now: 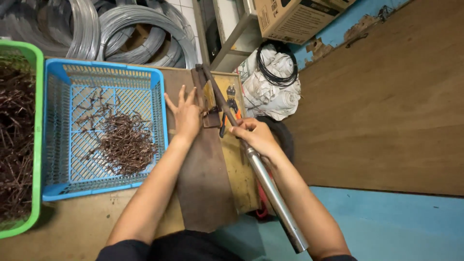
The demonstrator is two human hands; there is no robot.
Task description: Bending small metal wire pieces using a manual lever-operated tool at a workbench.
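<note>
Around the long metal lever handle (pixel 263 174) the right hand (pixel 256 136) is clenched, fingers wrapped over the bar just below where it turns from dark steel to a bright silver tube. From that grip the handle runs up and away to a dark pivot at the top of the bench tool, and down toward the person, its open tube end hanging past the bench edge beside the right forearm.

Just left of the grip, the left hand (pixel 186 113) lies flat and released, fingers spread, pressing on the dark metal plate (pixel 205 183) of the cutter; its fingertips reach toward the blade edge, where a small piece of brownish wire seems to sit, too small to tell clearly. The plate lies on a yellowish wooden board (pixel 239 169), and between the two hands, right above the gripping hand, a pair of pliers (pixel 229 108) with orange grips rests on that board.

Farther left of the flat hand, touching the board's side, stands a blue plastic basket (pixel 58 77) holding a loose heap of short rusty wire pieces (pixel 121 142). Beyond it, at the far left, a green basket (pixel 35 145) is packed with more of the same wire.

Behind the baskets lean coils of grey steel wire (pixel 140 29). Up and right of the grip sit white sacks (pixel 273 92) with a black cable loop on top, and above them a cardboard box (pixel 295 17).
</note>
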